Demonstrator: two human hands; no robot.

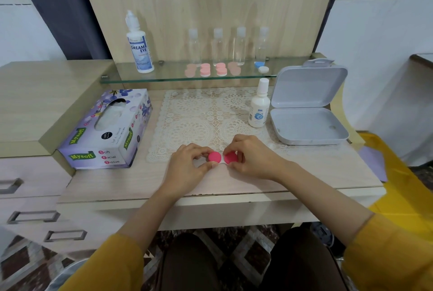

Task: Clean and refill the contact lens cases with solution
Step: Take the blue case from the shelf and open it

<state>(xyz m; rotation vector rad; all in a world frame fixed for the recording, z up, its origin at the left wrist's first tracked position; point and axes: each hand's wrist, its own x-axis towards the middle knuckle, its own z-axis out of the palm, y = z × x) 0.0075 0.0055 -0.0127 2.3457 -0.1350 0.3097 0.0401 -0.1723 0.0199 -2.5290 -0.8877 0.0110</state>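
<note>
White lace mat [206, 112] mid pale wooden desk [304, 173]. Purple cardboard tissue box [105, 131] at mat's 9 o'clock. Small white plastic solution bottle [259, 108] at 2 o'clock, open grey plastic box [309, 126] just beside it at 3. Pink-capped contact lens case [214, 157] at mat's 6 o'clock edge, left grip [189, 161] on its 9 o'clock cap, right grip [248, 157] on the 3. Glass shelf [173, 75] at 12: tall white solution bottle [139, 49] at its 9 o'clock end, four clear plastic bottles [218, 47] along back, pink lens cases [205, 70] before them, blue-and-white lens case [261, 67] toward 3.

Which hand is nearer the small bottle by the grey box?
Right. The right hand is just in front of the small bottle, on the right cap; the left hand is farther left, on the left cap.
</note>
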